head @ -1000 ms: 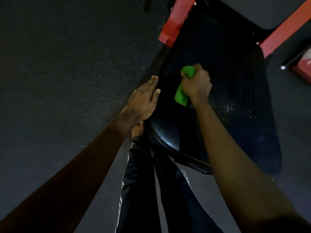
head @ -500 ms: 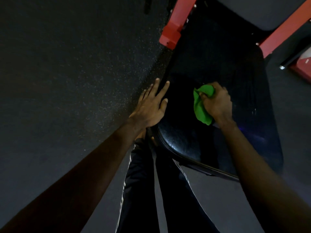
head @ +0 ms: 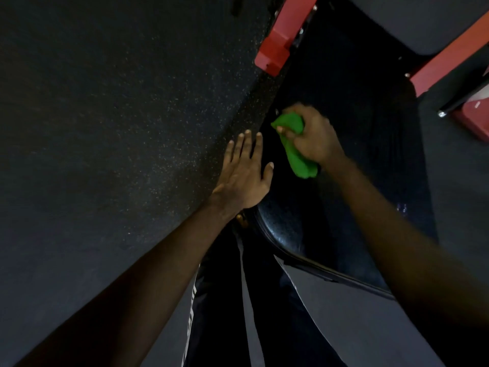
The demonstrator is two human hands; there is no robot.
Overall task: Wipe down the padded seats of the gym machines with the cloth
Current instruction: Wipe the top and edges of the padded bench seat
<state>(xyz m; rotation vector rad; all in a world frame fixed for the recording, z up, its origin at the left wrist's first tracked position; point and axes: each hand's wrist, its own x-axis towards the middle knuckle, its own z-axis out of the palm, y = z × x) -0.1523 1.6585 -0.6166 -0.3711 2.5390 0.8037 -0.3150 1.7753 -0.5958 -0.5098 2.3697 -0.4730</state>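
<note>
1. At the centre of the frame, the right hand (head: 315,136) grips a bunched green cloth (head: 297,147) against the black padded seat (head: 370,154).
2. Just left of it, the left hand (head: 244,170) lies flat, fingers straight, on the seat's edge.
3. Red frame bars (head: 280,38) sit at upper right.

Right hand (head: 315,136) motion-blurred, cloth (head: 299,157) partly hidden in its grip (the middle), 2 red frame bars (head: 280,46) cut by edges
</note>
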